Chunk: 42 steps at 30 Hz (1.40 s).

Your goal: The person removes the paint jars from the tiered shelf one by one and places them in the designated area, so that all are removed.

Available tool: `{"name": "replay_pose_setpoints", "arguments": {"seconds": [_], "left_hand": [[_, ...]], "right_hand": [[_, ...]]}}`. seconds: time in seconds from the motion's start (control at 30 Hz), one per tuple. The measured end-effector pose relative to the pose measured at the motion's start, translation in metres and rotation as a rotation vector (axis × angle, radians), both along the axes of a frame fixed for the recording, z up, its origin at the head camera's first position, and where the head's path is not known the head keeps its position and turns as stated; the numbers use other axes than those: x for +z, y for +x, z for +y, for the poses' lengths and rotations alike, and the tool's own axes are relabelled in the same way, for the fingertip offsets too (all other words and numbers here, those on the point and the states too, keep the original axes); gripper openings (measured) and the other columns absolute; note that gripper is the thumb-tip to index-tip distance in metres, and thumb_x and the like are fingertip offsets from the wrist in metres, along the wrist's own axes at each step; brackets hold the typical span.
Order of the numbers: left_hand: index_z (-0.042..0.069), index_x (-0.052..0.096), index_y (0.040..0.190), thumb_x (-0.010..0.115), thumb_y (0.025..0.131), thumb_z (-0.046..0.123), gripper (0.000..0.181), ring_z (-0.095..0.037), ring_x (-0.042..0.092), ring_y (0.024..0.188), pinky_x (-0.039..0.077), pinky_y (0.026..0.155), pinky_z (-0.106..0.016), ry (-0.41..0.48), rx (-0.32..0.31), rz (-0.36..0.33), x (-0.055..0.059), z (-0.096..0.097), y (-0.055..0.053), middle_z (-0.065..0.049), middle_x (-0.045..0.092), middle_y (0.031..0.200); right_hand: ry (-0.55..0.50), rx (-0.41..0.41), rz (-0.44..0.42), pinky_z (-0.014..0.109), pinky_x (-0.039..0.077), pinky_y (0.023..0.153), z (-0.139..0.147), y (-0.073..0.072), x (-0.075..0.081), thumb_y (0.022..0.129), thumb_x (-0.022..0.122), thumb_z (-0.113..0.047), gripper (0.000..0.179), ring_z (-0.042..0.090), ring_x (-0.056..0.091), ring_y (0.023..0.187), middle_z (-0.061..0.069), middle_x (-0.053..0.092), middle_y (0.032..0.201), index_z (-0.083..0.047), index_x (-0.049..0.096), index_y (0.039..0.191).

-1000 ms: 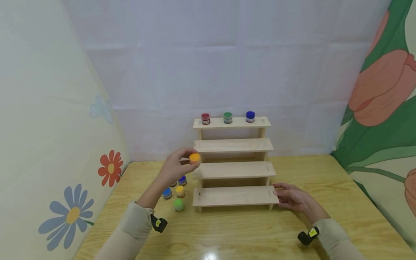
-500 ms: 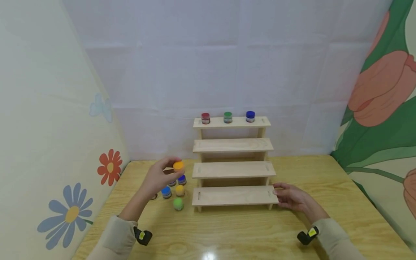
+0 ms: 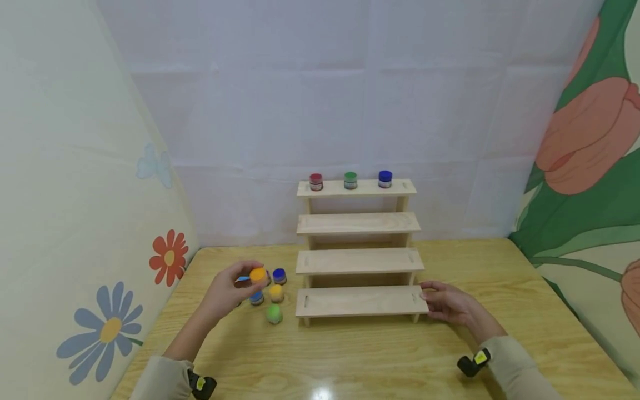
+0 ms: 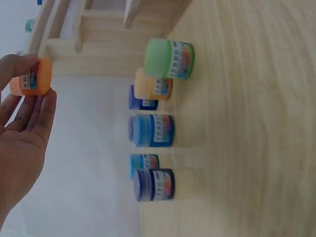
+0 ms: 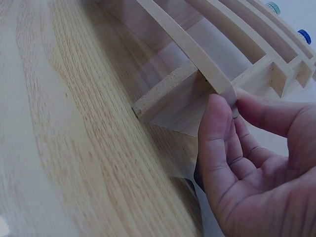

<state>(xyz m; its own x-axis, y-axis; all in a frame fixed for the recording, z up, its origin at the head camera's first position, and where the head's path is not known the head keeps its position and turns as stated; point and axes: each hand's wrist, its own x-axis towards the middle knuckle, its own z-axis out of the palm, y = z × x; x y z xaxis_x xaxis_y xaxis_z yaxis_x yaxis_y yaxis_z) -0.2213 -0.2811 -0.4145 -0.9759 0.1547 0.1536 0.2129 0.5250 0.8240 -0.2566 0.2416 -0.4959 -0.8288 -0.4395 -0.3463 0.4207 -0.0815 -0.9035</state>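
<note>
Our left hand has come back from the wooden step shelf. A second ago it held the little orange jar up near the left end of the shelf's second step from the top. Half a second ago it was lower. Now the jar is down to the left of the shelf, right above the small bunch of jars on the desk. So we think the orange jar did not go on a step. It looks like we are bringing it back to the other jars, but we cannot be sure.

Our left hand pinches the orange jar between the thumb and the fingertips. The jar is in the air and does not touch the desk.

The jar is short and round. Its long line runs from lid to bottom. In the left wrist view it seems tipped over, with the orange lid turned toward our face. It does not stand up straight like the green jar and the yellow jar just left of the shelf.

Our right hand has not moved. It grips the right end of the shelf's bottom step, thumb and fingers on the edge of the board.
</note>
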Motion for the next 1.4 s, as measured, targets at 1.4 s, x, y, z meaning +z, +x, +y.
{"name": "replay_pose_setpoints", "arguments": {"seconds": [1.4], "left_hand": [[0.003,0.063,0.126,0.08,0.089,0.018,0.044,-0.028,0.06,0.117,0.052,0.103,-0.047,-0.049,0.061,-0.303,-0.067,-0.037,0.006,-0.009,0.066,0.122]], "right_hand": [[0.006,0.01,0.014,0.022,0.059,0.068,0.0,0.0,-0.001,0.103,0.057,-0.01,0.04,0.01,0.069,0.08,0.0,0.072,0.095,-0.005,0.043,0.14]]}}
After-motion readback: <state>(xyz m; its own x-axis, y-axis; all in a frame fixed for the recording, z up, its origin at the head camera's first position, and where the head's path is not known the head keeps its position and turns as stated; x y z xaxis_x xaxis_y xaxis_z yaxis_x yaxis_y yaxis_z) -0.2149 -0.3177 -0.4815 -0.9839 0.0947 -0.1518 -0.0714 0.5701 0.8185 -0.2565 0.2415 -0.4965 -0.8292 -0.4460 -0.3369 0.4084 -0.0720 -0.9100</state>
